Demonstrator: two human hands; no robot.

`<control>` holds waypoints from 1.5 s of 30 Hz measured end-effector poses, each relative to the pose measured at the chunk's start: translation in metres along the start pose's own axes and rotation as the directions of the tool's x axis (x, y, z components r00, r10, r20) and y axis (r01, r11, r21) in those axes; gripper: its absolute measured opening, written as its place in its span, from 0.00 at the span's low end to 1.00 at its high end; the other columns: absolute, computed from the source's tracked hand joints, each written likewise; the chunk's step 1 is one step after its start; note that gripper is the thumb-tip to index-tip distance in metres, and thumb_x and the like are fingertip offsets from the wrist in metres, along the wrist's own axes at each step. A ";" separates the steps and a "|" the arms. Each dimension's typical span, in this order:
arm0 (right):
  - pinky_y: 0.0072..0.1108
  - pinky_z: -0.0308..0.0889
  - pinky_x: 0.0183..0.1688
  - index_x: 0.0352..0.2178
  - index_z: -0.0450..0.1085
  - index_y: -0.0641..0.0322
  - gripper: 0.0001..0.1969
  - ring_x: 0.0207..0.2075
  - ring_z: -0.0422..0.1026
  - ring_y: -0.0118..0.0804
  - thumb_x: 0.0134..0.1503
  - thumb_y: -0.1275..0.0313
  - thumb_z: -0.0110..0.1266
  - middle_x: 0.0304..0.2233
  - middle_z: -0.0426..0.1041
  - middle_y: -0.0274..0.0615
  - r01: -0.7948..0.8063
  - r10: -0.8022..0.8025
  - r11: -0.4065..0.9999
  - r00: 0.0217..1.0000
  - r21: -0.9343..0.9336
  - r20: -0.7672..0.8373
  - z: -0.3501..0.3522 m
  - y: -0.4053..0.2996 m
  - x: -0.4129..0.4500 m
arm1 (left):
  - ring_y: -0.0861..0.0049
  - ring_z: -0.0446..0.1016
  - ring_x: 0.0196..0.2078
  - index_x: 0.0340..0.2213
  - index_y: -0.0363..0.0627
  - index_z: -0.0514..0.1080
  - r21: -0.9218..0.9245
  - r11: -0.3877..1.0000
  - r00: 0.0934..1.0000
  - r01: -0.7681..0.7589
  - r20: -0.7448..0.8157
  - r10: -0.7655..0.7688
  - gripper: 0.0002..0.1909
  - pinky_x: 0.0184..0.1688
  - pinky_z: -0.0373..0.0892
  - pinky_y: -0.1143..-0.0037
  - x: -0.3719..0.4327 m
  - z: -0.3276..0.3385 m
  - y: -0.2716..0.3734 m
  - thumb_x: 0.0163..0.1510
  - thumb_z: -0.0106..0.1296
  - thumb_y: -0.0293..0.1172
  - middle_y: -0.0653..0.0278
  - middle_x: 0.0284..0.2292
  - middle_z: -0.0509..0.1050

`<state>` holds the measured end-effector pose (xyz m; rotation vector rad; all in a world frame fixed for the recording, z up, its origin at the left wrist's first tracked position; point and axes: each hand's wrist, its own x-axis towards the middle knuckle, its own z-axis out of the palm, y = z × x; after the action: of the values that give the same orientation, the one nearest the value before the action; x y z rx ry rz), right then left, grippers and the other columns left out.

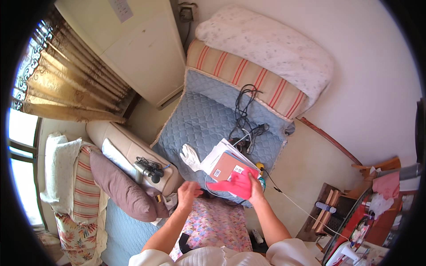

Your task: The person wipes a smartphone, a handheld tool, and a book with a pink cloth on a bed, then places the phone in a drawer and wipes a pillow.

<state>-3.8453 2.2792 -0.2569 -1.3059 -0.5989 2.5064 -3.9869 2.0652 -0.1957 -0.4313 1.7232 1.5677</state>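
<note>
A bright pink cloth or glove (238, 185) hangs from my right hand (256, 189), whose fingers close on its right side. Beneath and beyond it, a brown-covered book (226, 167) lies on a stack of papers (213, 156) on the blue quilted sofa cover (203, 113). My left hand (189, 194) is just left of the pink cloth, fingers curled; whether it holds anything small and dark is unclear. To the left of the papers lies a white glove (190, 157). Tangled black cables (243, 114) spread behind the stack.
On the beige sofa arm (133, 146) rest a silver-and-black device (146, 170) and cables. A purple-brown cushion (119, 186) leans at the left. A thin cord (299, 212) runs across the floor towards the cluttered red table (352, 212) at the right. A wooden rack (324, 212) stands beside that table.
</note>
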 end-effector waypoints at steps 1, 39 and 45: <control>0.32 0.69 0.44 0.45 0.62 0.61 0.22 0.40 0.71 0.42 0.54 0.58 0.50 0.39 0.70 0.44 0.028 -0.032 0.997 0.998 0.076 0.048 -0.011 -0.011 -0.005 | 0.78 0.71 0.21 0.31 0.40 0.68 -0.004 0.999 0.999 -0.042 -0.018 0.042 0.11 0.26 0.65 0.80 0.000 -0.005 0.004 0.55 0.44 0.35 0.63 0.24 0.72; 0.21 0.64 0.39 0.41 0.66 0.63 0.16 0.34 0.69 0.29 0.52 0.67 0.53 0.33 0.70 0.36 0.519 -0.203 0.680 0.812 -0.518 0.547 0.120 -0.016 -0.140 | 0.57 0.74 0.32 0.39 0.42 0.67 0.582 0.637 0.861 -0.506 0.392 0.325 0.14 0.34 0.67 0.67 -0.098 0.036 0.036 0.54 0.43 0.37 0.48 0.29 0.73; 0.28 0.64 0.47 0.41 0.65 0.65 0.18 0.42 0.70 0.38 0.48 0.70 0.53 0.39 0.71 0.43 0.187 -0.185 0.980 0.982 0.072 -0.046 0.066 -0.054 -0.083 | 0.76 0.73 0.32 0.43 0.38 0.64 0.130 0.981 0.865 -0.147 0.497 0.064 0.16 0.33 0.70 0.79 -0.076 0.082 0.047 0.53 0.48 0.30 0.59 0.37 0.70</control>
<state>-3.8506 2.2781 -0.1381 -1.2088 -0.5825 2.3244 -3.9441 2.1341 -0.1057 0.1467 1.4717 1.4382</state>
